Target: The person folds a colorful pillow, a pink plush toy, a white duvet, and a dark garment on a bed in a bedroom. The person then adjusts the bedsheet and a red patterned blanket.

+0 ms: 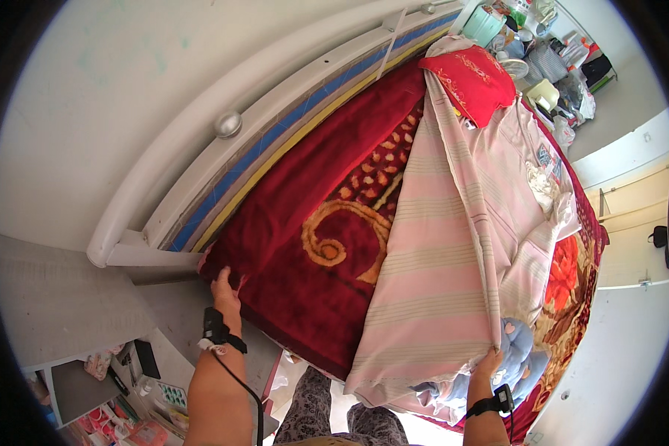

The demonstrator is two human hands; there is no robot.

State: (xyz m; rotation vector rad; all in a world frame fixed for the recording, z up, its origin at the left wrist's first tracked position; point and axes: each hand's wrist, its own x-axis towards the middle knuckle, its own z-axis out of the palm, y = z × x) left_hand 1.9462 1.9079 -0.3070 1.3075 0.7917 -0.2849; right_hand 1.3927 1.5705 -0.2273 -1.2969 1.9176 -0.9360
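Note:
A dark red plush blanket [297, 312] with an orange swirl pattern covers the left side of the bed. My left hand [227, 291] is closed on its near left corner. A pink striped sheet [424, 297] lies over the blanket's right part, folded along a long ridge from the pillow to the near edge. My right hand [487, 363] is closed on the sheet at the near end of that ridge; its fingertips are partly hidden. Right beside it lies a bunched blue-grey cloth [516, 349].
A red pillow [472, 82] rests at the far end, with crowded household goods [550, 67] beyond. A white bed rail [156, 156] with a round silver knob [228, 124] runs along the left wall. At lower left stands an open drawer [78, 386] of small items.

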